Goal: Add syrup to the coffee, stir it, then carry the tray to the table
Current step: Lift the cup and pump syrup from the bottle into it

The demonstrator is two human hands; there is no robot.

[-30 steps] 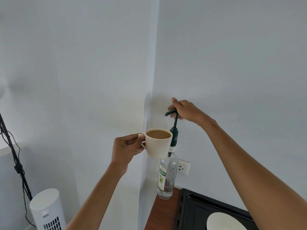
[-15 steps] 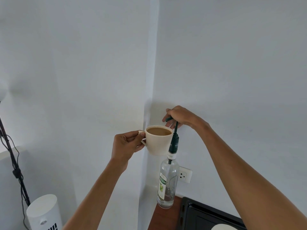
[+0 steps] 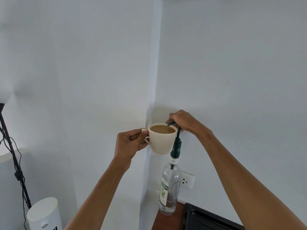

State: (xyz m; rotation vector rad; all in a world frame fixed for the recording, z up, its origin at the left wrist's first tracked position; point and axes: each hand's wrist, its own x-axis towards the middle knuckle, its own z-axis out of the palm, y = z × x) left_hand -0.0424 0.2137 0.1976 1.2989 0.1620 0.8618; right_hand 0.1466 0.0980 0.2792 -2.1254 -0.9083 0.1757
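At the centre of the frame my left hand (image 3: 131, 143) pinches the handle of the cream coffee cup (image 3: 162, 140), holding it in the air, level and full of light brown coffee. My right hand (image 3: 184, 121), just right of the cup, is clenched over the dark green pump head (image 3: 171, 123), palm down; its spout tip sits over the cup's far rim. Below the pump stem, the clear glass syrup bottle (image 3: 170, 188) stands upright on the brown table (image 3: 166, 221) at lower centre, nearly empty, green label facing me. A black tray (image 3: 207, 219) lies at lower right, touching nothing I hold. A white wall socket (image 3: 187, 179) shows behind the bottle.
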